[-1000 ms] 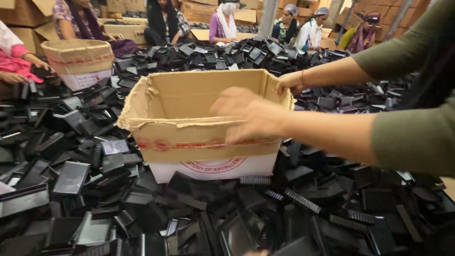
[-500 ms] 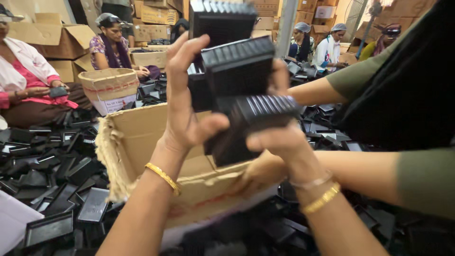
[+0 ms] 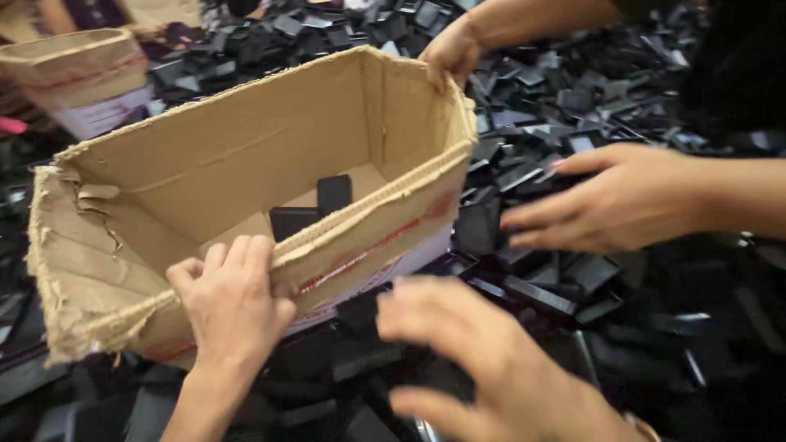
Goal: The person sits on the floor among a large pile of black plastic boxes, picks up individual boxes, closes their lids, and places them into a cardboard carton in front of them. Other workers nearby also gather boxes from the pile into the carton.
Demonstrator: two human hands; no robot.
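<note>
My left hand (image 3: 231, 304) grips the near rim of a torn, open cardboard box (image 3: 205, 164), fingers hooked over the edge. My right hand (image 3: 491, 364) hovers blurred just right of the box, fingers spread and holding nothing, above a heap of flat black plastic parts (image 3: 540, 286). Two black parts (image 3: 315, 209) lie on the box floor. Another person's hand (image 3: 449, 51) holds the box's far corner. That person's second hand (image 3: 622, 205) reaches with loose fingers over the parts beside the box's right wall.
Black plastic parts (image 3: 573, 98) cover the surface all around the box. A smaller cardboard box (image 3: 78, 69) stands at the back left. A dark sleeve (image 3: 737, 74) of the other person fills the upper right corner.
Half a second ago both my hands held a stack of black parts above the box. Now the stack is gone; my left hand grips the rim and my right hand is open.
</note>
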